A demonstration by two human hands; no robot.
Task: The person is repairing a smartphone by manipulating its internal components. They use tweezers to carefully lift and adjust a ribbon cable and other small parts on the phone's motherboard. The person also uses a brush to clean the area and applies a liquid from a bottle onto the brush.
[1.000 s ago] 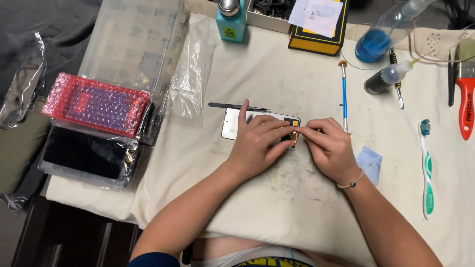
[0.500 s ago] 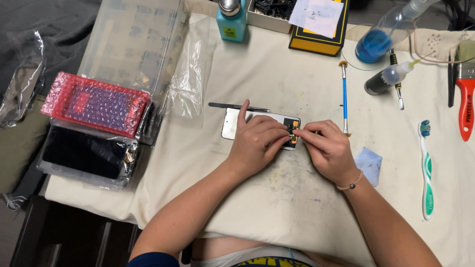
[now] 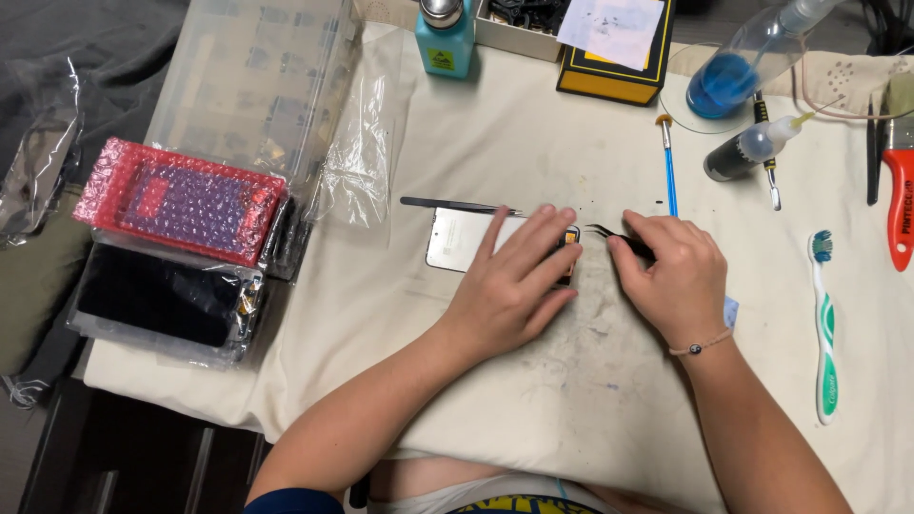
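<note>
A silver phone body lies flat on the cream cloth, mid-table. My left hand rests flat on its right half, fingers spread, pinning it down. Just right of it, my right hand grips black tweezers, whose tips point left at the phone's right end, where an orange part shows. A second pair of black tweezers lies loose just above the phone.
At left, a red bubble-wrap packet sits over a bagged black screen. Teal dispenser bottle, black-yellow box and blue-liquid bottle stand at the back. A blue brush, toothbrush and red-handled tool lie right.
My right hand has drawn back to the right, away from the phone's end, still holding the tweezers. My left hand has flattened and spread over the phone.
</note>
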